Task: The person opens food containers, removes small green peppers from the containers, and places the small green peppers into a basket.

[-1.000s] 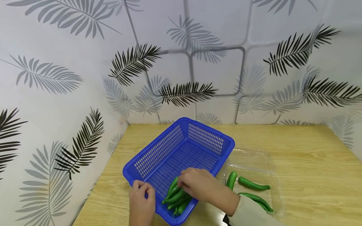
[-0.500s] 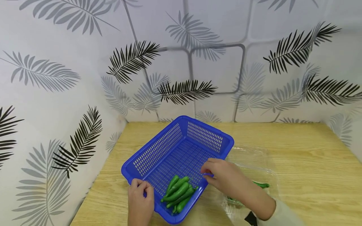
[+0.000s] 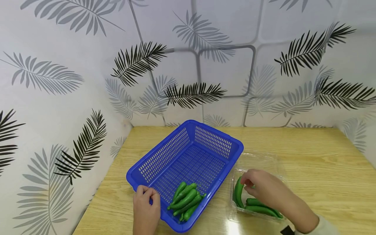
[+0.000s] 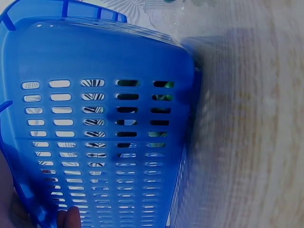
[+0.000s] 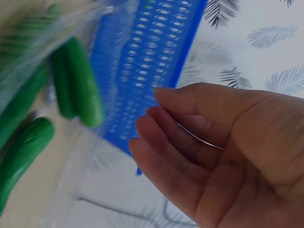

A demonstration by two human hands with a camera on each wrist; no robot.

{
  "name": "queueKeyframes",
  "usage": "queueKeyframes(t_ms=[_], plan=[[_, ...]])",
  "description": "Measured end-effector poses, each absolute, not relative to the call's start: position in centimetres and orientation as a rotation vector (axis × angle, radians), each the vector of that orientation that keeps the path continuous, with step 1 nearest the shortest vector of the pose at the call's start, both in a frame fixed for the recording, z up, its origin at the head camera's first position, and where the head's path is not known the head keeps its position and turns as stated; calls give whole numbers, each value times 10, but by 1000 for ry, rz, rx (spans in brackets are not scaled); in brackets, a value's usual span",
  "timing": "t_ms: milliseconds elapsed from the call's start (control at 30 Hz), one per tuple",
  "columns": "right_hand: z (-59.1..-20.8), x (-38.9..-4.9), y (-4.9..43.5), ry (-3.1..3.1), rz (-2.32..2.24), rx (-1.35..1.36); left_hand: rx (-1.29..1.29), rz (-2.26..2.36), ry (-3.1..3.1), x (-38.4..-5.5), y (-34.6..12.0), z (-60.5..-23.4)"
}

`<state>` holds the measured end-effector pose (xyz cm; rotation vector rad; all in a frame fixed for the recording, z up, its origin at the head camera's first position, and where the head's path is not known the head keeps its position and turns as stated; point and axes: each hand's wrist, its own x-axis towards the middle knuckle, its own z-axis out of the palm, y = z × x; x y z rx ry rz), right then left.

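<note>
The left pepper (image 3: 238, 195) lies in the clear box (image 3: 234, 209), along the wall that faces the tabletop's left edge. Its long axis runs, with a soft curve, from the far edge of the tabletop (image 3: 329, 163) toward the near side. The right hand (image 3: 264, 186) is the nearer one, and its fingertips are above the pepper's far end. The left hand (image 3: 146, 207) is well apart, with the basket (image 3: 238, 148) between it and the box.

The right hand is empty; its thumb and its bent fingers stand a little apart. The right wrist view shows a gap between these fingers and the peppers in sight there. The left hand grips the basket's rim, on the side toward the left edge.

The other peppers (image 3: 262, 211) in the box lie crosswise, by its near wall. They look smooth and shiny, long and slightly bent. The box is thin transparent plastic, and its lid (image 3: 258, 160) spreads toward the far edge. The blue plastic basket, rectangular with rows of slots, stands askew; the basket peppers (image 3: 186, 202) are heaped in its near corner. The tabletop has yellowish wood grain.
</note>
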<state>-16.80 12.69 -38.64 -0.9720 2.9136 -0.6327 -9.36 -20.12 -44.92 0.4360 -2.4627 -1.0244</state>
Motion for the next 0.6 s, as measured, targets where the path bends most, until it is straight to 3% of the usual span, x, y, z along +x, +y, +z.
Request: queueKeyframes(t_ms=[600], plan=[[-434, -167, 177, 2726, -582, -604, 437, -1019, -2455, -93, -201, -450]])
